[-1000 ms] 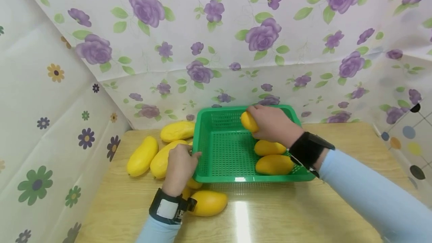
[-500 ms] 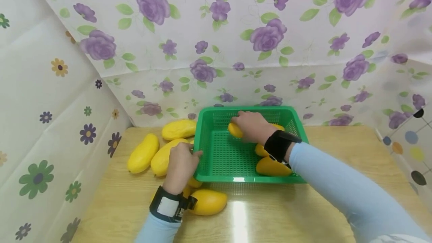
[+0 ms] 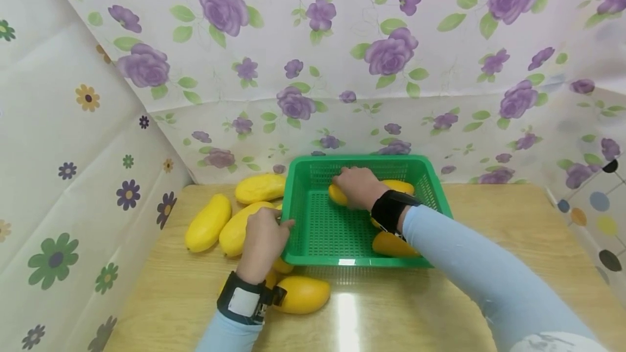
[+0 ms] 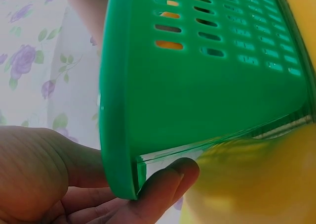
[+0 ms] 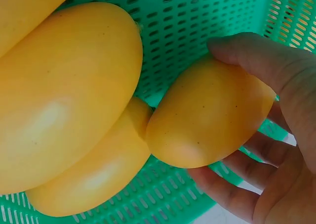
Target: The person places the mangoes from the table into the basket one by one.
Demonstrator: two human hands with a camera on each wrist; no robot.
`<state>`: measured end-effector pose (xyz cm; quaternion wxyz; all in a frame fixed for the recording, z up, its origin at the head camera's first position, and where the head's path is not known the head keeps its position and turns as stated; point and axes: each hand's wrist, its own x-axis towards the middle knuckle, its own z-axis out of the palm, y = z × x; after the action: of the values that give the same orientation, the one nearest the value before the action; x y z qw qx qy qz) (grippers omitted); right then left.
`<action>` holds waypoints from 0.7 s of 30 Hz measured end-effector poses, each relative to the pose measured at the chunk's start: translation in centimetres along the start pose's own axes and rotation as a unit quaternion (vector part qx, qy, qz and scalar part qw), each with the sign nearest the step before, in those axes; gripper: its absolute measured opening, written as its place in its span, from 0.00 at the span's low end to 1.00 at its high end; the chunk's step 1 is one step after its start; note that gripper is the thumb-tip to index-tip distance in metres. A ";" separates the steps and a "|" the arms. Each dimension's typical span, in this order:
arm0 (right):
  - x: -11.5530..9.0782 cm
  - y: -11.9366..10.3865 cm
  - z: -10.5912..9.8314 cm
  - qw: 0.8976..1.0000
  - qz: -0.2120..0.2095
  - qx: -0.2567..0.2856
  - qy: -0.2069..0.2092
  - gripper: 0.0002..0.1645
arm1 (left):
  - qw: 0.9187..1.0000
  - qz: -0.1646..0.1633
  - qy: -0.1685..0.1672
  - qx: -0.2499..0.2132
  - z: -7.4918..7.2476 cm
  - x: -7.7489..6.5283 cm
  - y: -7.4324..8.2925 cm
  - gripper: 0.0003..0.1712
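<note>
Right hand (image 3: 359, 186) is sitting further left than a second ago, gripping a smooth yellow oval mango (image 5: 212, 115) inside the green slotted plastic basket (image 3: 332, 232) while the left hand (image 3: 264, 240) is pinching its rim (image 4: 112, 140).

The left hand (image 4: 49, 169) grips the green slotted basket (image 4: 207, 100) by its rim (image 4: 114, 85); a blurred yellow mango (image 4: 252, 179) lies just beside it, with a flowered sheet (image 4: 24, 85) behind.

Purple-flowered sheet (image 3: 337, 58) behind wooden table (image 3: 508, 211)
</note>
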<state>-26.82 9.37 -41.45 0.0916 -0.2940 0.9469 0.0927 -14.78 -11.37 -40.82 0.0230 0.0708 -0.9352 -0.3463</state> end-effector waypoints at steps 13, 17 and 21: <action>0.9 -0.6 0.1 1.000 -0.008 -0.008 -0.010 0.38 | 1.000 0.004 0.001 -0.007 0.1 0.1 -0.2 0.16; 1.1 -0.8 0.0 1.000 -0.012 -0.009 -0.015 0.37 | 1.000 0.003 0.001 -0.009 0.0 0.1 -0.2 0.16; 1.4 -0.8 0.1 1.000 -0.013 -0.015 -0.023 0.37 | 1.000 0.004 0.002 -0.011 0.1 0.1 -0.2 0.16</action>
<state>-27.46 7.95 -42.00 0.1103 -0.3050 0.9393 0.1121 -14.85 -11.51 -41.05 0.0269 0.0670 -0.9314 -0.3567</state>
